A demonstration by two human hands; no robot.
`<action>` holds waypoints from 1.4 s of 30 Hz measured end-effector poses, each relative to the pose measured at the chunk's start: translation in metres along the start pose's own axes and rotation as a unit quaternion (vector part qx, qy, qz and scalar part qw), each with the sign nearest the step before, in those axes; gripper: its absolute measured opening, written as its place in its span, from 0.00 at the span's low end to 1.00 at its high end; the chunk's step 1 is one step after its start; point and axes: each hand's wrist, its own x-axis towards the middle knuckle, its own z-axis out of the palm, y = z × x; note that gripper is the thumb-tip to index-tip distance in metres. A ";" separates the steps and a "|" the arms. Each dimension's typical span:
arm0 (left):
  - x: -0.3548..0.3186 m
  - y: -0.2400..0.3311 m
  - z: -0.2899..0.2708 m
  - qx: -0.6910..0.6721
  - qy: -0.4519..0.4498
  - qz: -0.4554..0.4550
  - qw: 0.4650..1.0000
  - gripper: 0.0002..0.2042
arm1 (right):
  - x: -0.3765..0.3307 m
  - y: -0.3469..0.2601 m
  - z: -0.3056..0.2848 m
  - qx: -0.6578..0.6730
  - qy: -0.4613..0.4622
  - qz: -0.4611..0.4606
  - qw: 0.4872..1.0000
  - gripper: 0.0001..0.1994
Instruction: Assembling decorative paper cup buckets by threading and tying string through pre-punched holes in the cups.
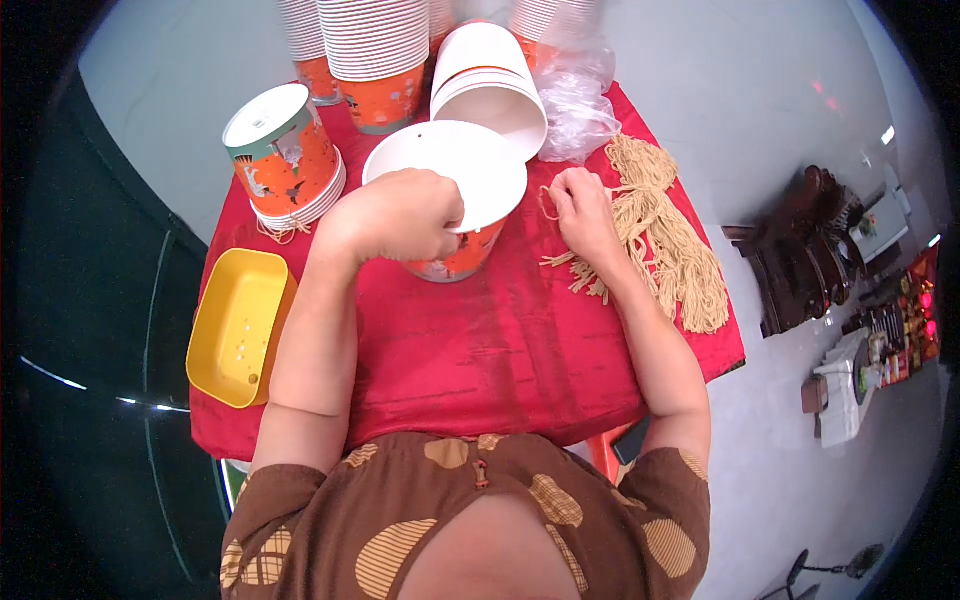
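An orange printed paper bucket with a white inside (480, 170) stands in front of me, its mouth facing up toward me. My left hand (410, 212) is closed over its near left rim, knuckles up, and hides part of the wall. To the right of the bucket, my right hand (585, 208) pinches a thin tan cord, which loops out beside the fingertips. Close by that hand lies a bundle of tan cords (665, 245), spread over the table's right side. Whether the pinched cord comes from the bundle I cannot tell.
On the red tablecloth (470, 360) stand upside-down buckets (290, 165) with cords at the rim, a yellow tub (240, 330), and tall bucket stacks (375, 60). White buckets (490, 90) lie on their side beside a clear plastic bag (578, 110). Dark wooden furniture (810, 250) stands off right.
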 end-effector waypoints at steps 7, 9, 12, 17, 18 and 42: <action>-0.009 0.007 0.000 0.076 0.082 -0.079 0.991 0.08 | 0.003 -0.052 -0.020 0.061 0.060 -0.085 0.993 0.03; -0.008 0.002 0.000 0.071 0.074 -0.068 0.992 0.08 | 0.001 -0.066 -0.022 0.168 0.046 -0.057 0.983 0.02; -0.006 0.004 0.000 0.050 0.062 -0.044 0.996 0.10 | -0.007 -0.077 -0.022 0.271 0.028 -0.018 0.962 0.03; -0.017 0.002 -0.009 -0.037 0.051 0.003 0.998 0.15 | -0.012 -0.085 -0.029 0.371 -0.033 0.007 0.928 0.04; -0.020 -0.005 -0.008 -0.102 0.124 0.055 0.985 0.19 | -0.013 -0.087 -0.030 0.383 -0.035 0.002 0.923 0.04; -0.012 0.002 -0.006 -0.325 0.141 0.130 0.926 0.04 | -0.026 -0.109 -0.031 0.433 -0.050 0.032 0.899 0.04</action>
